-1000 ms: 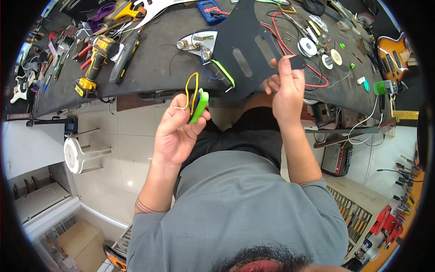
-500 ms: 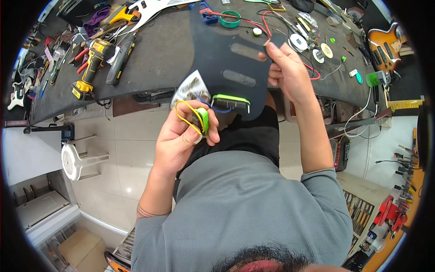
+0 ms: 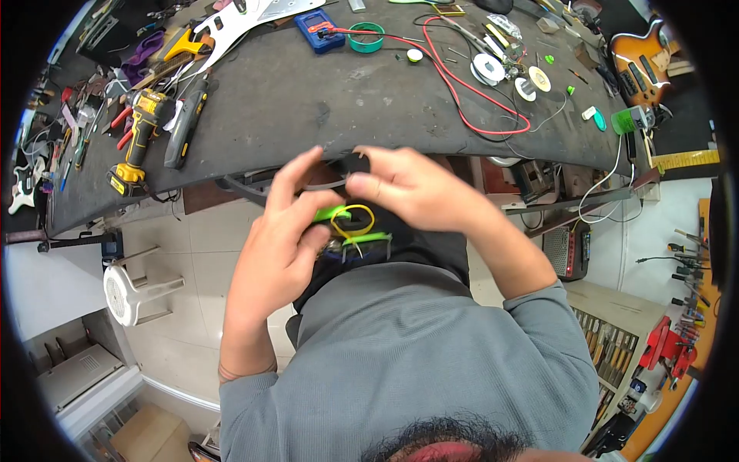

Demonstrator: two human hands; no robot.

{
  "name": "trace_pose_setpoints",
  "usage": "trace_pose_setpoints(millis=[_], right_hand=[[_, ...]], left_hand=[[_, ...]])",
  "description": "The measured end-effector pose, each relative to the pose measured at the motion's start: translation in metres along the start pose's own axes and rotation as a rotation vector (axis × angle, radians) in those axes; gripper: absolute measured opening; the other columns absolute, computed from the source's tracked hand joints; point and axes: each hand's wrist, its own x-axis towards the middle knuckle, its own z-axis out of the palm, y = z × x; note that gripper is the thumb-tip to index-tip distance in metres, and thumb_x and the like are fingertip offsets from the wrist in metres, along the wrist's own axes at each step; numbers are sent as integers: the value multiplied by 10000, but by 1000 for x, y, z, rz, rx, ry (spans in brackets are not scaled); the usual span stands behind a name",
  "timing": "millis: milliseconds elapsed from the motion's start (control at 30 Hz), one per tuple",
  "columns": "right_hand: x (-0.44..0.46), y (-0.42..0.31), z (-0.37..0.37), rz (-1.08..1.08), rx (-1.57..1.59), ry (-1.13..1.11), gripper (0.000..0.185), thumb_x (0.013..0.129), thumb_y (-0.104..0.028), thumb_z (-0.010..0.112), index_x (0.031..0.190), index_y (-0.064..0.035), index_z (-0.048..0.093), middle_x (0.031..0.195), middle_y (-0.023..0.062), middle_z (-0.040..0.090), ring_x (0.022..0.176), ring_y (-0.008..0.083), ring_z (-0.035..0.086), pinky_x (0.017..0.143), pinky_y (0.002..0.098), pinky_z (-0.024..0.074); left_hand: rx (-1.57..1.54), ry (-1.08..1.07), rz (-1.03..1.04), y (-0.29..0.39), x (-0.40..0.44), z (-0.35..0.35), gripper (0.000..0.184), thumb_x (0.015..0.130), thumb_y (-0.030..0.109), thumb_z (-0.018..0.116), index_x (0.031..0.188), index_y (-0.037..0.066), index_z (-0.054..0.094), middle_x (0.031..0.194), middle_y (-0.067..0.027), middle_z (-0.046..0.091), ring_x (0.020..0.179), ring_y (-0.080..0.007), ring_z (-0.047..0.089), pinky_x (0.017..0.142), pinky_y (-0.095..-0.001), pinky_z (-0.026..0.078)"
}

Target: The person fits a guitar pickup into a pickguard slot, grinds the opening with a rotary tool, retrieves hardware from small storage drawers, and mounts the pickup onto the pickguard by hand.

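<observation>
Between my hands, at the bench's near edge, the black pickguard [image 3: 246, 189] is tilted nearly edge-on. My right hand [image 3: 419, 189] pinches its dark tip between thumb and fingers. My left hand [image 3: 277, 246] is curled around a green-edged pickup [image 3: 331, 213], near the pickguard; a loop of yellow wire [image 3: 353, 222] hangs beside the fingers. Just below, a second green-edged pickup [image 3: 368, 239] with a blue wire faces my lap. The metal plate with the controls is mostly hidden behind my left fingers.
On the dark bench [image 3: 292, 100] lie a yellow drill [image 3: 142, 138], a grey tool [image 3: 186, 127], a blue meter [image 3: 319, 32], a green round container [image 3: 366, 38], a red cable [image 3: 454, 96] and wire spools [image 3: 487, 69]. A white stool [image 3: 127, 292] stands at lower left.
The pickguard has come down off the bench area and turned from facing the camera to nearly edge-on. My right hand has moved left and closer to my left hand, which still holds its pickup.
</observation>
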Motion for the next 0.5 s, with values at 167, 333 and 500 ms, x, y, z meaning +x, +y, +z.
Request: trace_pose_setpoints(millis=[167,333,500], right_hand=[[1,-5,12,41,-67,-82,350,1144,-320,602,1236,14,653,887,172,723,761,250,665,738,428,529],[13,-14,-68,-82,-442,298,330,1067,-360,665,1072,-39,744,1013,187,765,922,410,732,828,477,578],[65,66,-204,195,-1449,456,217,975,-227,695,1058,-43,776,1041,177,799,1009,395,769,882,522,608]], left_hand=[[-164,-179,-146,-20,-14,-1,315,948,58,674,1252,-13,708,1492,-200,538,1327,-339,639,1109,-420,512],[-210,-102,-47,-44,-25,-11,287,961,75,692,1235,-12,704,1393,-173,543,1282,-316,627,1082,-416,520],[-246,-98,-4,-58,-33,-21,288,948,79,700,1218,-18,706,1397,-169,547,1293,-324,621,1082,-427,516]])
